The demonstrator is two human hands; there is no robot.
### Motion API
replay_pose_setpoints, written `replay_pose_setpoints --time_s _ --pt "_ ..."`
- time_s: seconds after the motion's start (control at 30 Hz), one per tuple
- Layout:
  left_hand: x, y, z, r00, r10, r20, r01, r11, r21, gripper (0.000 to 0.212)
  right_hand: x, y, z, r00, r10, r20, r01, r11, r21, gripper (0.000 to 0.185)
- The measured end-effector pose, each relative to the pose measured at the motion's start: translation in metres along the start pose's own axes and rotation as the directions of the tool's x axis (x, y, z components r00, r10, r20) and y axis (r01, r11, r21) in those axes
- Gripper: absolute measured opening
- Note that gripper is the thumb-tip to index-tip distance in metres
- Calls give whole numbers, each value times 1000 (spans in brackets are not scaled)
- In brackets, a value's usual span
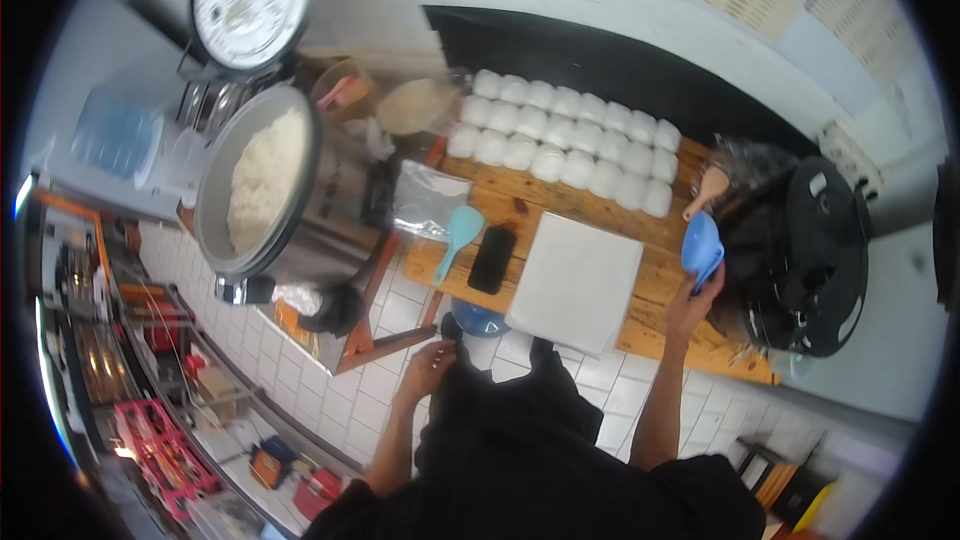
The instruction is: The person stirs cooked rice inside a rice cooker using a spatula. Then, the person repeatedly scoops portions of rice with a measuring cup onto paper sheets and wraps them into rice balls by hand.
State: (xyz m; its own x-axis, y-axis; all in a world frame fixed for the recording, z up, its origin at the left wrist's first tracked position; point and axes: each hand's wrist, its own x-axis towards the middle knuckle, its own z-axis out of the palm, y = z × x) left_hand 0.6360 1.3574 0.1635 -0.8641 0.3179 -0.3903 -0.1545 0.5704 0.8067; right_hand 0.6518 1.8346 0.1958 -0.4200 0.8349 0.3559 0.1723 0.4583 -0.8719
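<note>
My right hand [697,300] grips a small blue plastic bowl [699,241] above the right part of the wooden table, beside a black lidded cooker [814,255]. A beige rice paddle [708,192] lies just beyond the bowl. Low at my left side, next to my dark clothing, is my left hand [429,369]; its fingers are curled and partly hidden. Before me lies a stack of white paper sheets [577,281], with a black phone [492,260] and a turquoise rice paddle [460,234] to its left. Rows of white rounded parcels [564,139] fill the table's back.
To the left stands a large open rice cooker [330,217] holding white rice [268,180], its lid [251,4] raised. A clear plastic packet [429,199] lies by it. The wooden table [652,307] ends close to my body. A blue stool [480,319] is underneath.
</note>
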Motion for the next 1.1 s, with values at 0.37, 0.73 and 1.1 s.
replay_pose_setpoints --time_s 0.37,0.73,1.1 --pt "-26 27 -187 435 213 -875 -311 947 76 11 -67 -299 131 556 -357 751 397 907 137 35" --pt "-14 14 -285 292 153 -944 -499 867 -13 32 -123 -504 405 106 -409 906 988 -57 -141 34" --pt "-16 9 -298 251 164 -954 -556 831 -4 38 -147 -524 447 -234 -5 972 946 -233 226 21"
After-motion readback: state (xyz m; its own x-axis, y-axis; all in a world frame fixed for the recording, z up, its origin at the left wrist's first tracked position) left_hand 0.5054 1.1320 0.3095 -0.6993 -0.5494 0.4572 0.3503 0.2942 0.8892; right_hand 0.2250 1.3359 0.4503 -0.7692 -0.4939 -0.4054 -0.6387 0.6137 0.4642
